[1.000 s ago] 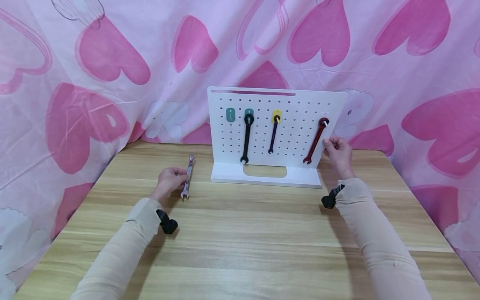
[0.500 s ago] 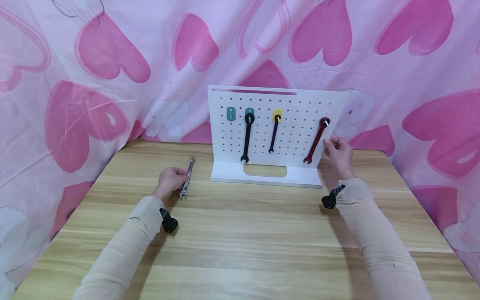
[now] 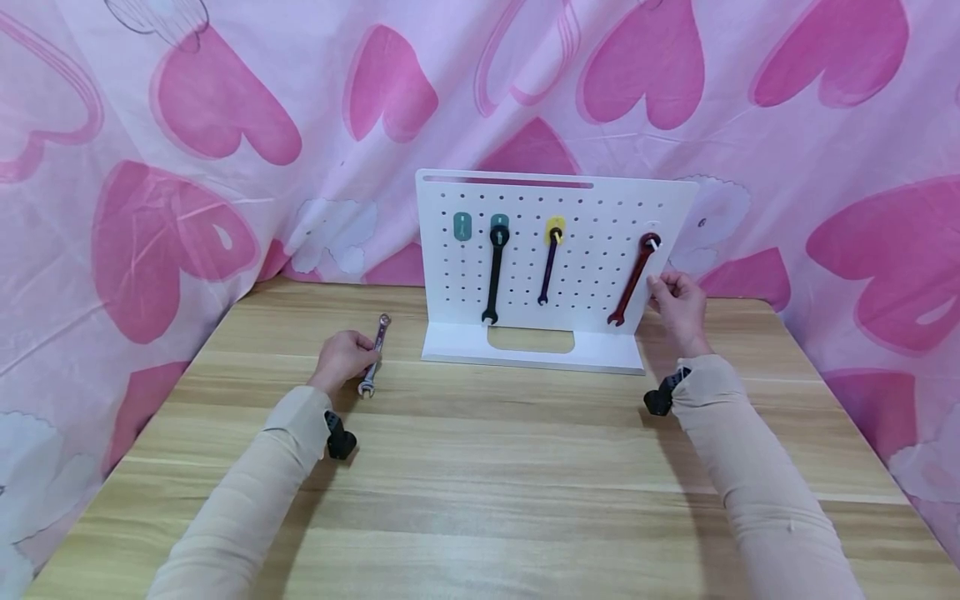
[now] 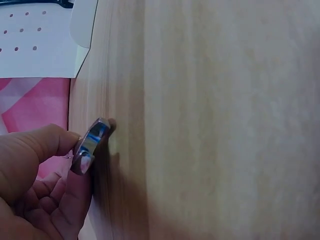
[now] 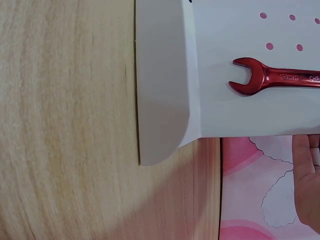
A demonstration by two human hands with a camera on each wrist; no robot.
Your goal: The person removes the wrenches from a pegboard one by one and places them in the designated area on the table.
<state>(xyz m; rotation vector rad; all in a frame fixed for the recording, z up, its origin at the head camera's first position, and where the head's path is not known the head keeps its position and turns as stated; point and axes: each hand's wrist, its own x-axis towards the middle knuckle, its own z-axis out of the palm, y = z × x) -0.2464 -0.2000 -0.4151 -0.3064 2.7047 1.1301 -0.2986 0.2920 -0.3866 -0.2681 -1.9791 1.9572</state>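
My left hand grips a silver wrench that lies on the wooden table, left of a white pegboard. In the left wrist view my fingers pinch the silver wrench near its end, just above the wood. My right hand holds the pegboard's right edge with curled fingers, beside a hanging red wrench. The right wrist view shows the red wrench's open end on the pegboard and one finger past the edge.
A black wrench hangs on a teal hook, a dark blue one on a yellow hook. Another teal hook at the left is bare. A pink cloth with hearts hangs behind and beside the table.
My left hand has shifted slightly with the silver wrench in it. The right hand has stayed at the pegboard's edge.
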